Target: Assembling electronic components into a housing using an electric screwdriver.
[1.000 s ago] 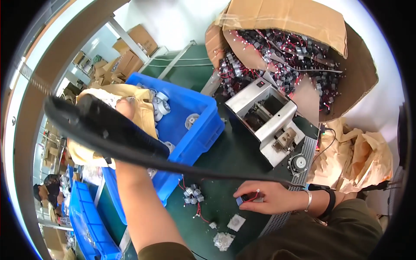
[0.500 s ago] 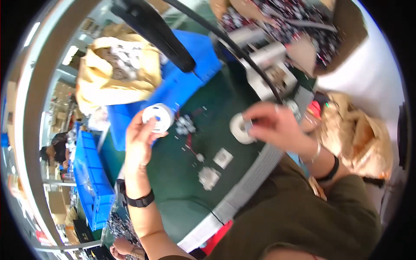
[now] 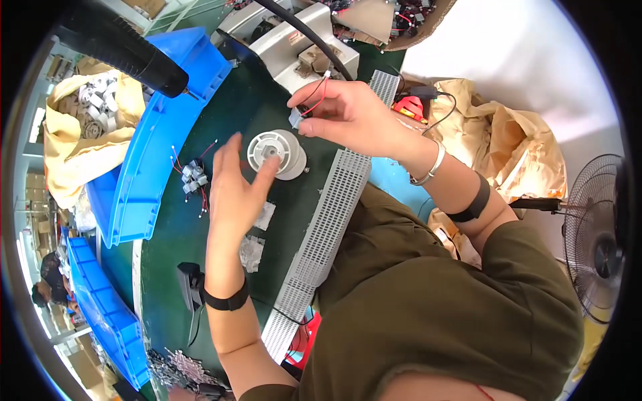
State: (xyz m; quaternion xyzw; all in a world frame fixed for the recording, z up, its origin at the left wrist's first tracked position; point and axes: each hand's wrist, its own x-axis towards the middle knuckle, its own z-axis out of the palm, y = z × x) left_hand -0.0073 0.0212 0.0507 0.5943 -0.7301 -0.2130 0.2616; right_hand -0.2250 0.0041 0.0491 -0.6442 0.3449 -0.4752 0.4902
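- My right hand (image 3: 348, 117) is pinched, thumb and fingers pressed on a small silver motor (image 3: 296, 118). Red and dark wires come off it, and a little white plug (image 3: 327, 75) sticks up over my fingers.
- The motor is up in the air over the green table (image 3: 167, 274), a bit past the white round part and to its right.
- My left hand (image 3: 234, 190) is spread wide, with the thumb well apart from the fingers. It holds nothing.
- The white round part (image 3: 275, 148) is on the table, between my two hands. It looks like one round on top of another. My left thumb is over its near edge, but I can't tell if it touches.
- Left of my left hand is a little heap of motors (image 3: 194, 175) with red wires.
- Two crumpled pale bits (image 3: 251, 254) lie near my left wrist, partly behind it.
- A big blue bin (image 3: 144, 170) is on the left. The black screwdriver (image 3: 134, 57) hangs in front of it.
- A silver metal machine (image 3: 297, 50) stands at the back, beyond my right hand.
- A gray strip full of holes (image 3: 321, 230) runs along the table edge by my tummy.
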